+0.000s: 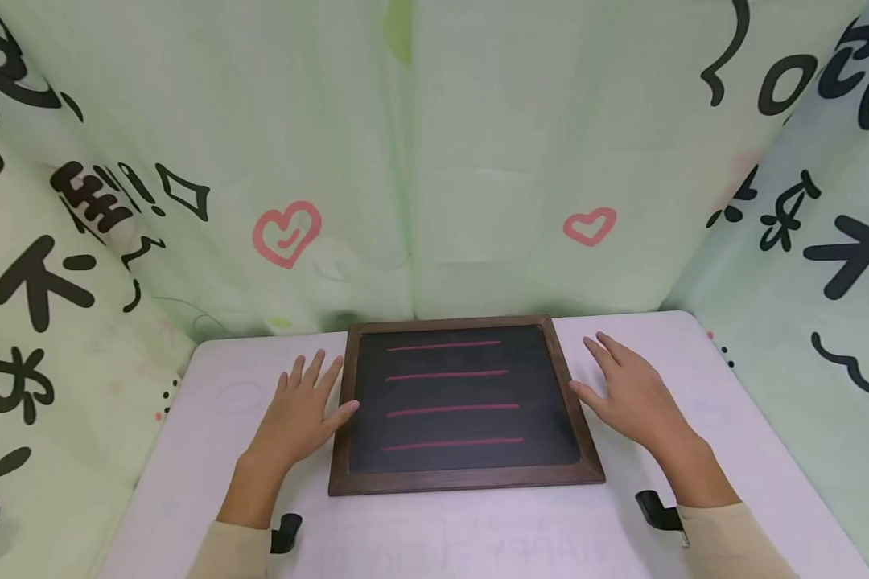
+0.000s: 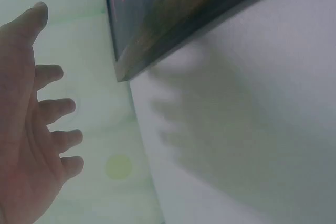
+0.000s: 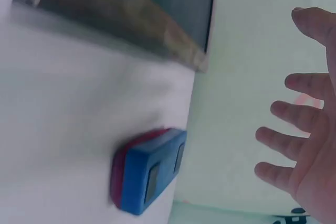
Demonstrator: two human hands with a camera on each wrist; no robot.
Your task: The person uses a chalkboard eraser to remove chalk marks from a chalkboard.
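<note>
A framed chalkboard with four red lines lies flat at the middle of the white desk. The left hand sits just left of it, fingers spread and straight, thumb at the frame's left edge. The right hand hovers just right of it, fingers also spread, holding nothing. The right wrist view shows a blue eraser on the desk.
</note>
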